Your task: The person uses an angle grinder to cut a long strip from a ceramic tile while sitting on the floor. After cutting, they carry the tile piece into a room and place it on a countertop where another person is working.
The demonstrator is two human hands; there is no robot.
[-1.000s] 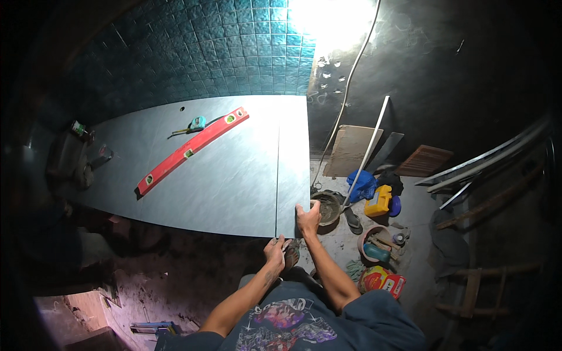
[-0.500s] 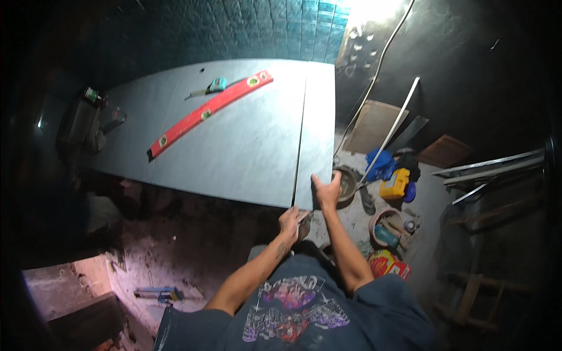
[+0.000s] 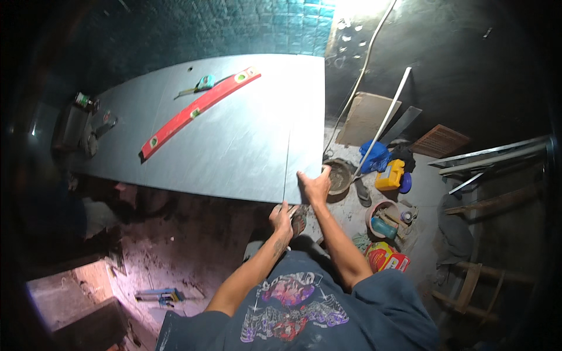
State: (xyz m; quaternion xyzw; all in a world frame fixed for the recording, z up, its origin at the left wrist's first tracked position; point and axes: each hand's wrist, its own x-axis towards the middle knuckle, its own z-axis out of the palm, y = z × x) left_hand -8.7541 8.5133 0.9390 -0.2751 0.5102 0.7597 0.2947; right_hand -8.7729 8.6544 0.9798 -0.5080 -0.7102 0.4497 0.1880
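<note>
A narrow grey tile strip [image 3: 305,126] lies along the right end of a counter, beside a wider grey tile [image 3: 234,140]. Only a thin dark joint line shows between the two. My right hand [image 3: 317,187] grips the strip near its front right corner, thumb on top and fingers over the right edge. Just below the near end of the joint, my left hand [image 3: 281,219] is closed against the front edge, one fingertip up at the line. What its other fingers hold, if anything, is hard to make out. A red spirit level [image 3: 196,112] lies diagonally on the tiles by a teal tape measure [image 3: 205,82].
Right of the counter, a bucket of grey mix [image 3: 339,177], a yellow jug [image 3: 390,175] and a tool bucket [image 3: 383,220] stand on the floor. A white pole [image 3: 386,120] leans there by a board [image 3: 367,119]. A blue tile cutter [image 3: 159,296] lies lower left.
The dark gap between the strip and the wider tile has narrowed to a thin line as the strip moved left. Both hands stay at the strip's front end. The whole view has shifted slightly.
</note>
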